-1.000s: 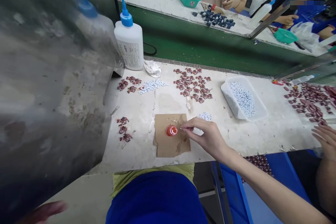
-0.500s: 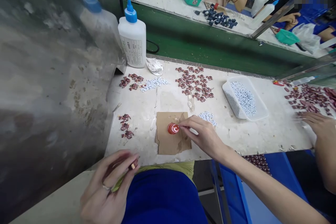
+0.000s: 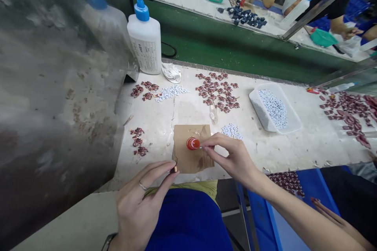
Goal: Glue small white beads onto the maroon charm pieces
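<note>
My left hand (image 3: 147,196), a ring on one finger, pinches a small dark brown figure piece (image 3: 174,169) with a pale spot at the cardboard's lower left edge. My right hand (image 3: 232,155) is closed in a pinch beside a small round red cap (image 3: 193,143). A tiny pale tip (image 3: 201,147) shows at its fingertips, touching or nearly touching the cap's edge; what it belongs to is too small to name. The cap lies on a piece of brown cardboard (image 3: 188,162). Small white pieces with dark spots (image 3: 232,131) lie loose just behind my right hand.
Brown figure pieces (image 3: 218,92) lie grouped at the back, with more (image 3: 138,142) at left. A white bottle with a blue nozzle (image 3: 145,43) stands by the metal panel (image 3: 59,98). A clear tub (image 3: 290,111) holds white pieces. A co-worker's hand (image 3: 330,213) is at lower right.
My left hand has moved right and up with the brown piece, to the cardboard's edge. My right hand stays at the red cap. The co-worker's hand has left the reddish-brown pile at right.
</note>
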Tool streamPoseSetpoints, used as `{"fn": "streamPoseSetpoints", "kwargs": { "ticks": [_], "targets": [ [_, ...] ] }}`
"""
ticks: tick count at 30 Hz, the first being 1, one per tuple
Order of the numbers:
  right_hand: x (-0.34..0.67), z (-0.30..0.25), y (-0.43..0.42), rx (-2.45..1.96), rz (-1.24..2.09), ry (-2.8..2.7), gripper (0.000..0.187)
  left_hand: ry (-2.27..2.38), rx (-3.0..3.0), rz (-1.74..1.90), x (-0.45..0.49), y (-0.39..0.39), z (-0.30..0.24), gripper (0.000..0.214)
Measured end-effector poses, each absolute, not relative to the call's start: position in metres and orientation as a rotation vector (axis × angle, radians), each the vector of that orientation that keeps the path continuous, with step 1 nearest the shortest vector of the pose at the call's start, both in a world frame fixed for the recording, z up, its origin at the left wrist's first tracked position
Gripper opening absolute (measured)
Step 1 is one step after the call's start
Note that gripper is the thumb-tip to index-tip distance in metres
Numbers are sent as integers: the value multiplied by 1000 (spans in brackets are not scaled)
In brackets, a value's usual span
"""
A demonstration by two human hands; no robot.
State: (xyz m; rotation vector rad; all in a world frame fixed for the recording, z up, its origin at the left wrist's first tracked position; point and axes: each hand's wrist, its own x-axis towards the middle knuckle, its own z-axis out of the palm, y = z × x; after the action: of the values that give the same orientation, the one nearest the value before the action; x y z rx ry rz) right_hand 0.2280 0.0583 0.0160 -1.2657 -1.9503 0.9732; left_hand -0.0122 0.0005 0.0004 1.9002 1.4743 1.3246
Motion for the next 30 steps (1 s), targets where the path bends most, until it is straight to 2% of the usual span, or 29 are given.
{"fn": "streamPoseSetpoints", "kwargs": {
  "ticks": [7,14,22,30],
  "targets": [
    [208,42,37,-1104,1100,-1864,14,1431,1840,1292,3,1,4,21],
    [203,45,34,-1086,1121,-1873,15,1406,1799,1233,5,1,5,28],
    [202,46,34,-1103,1111,-1924,14,1452,1847,1247,6,2,8,24],
    [202,40,27,-1055,753,-2169,19,1519,1749,1311,14,0,7,22]
  ]
}}
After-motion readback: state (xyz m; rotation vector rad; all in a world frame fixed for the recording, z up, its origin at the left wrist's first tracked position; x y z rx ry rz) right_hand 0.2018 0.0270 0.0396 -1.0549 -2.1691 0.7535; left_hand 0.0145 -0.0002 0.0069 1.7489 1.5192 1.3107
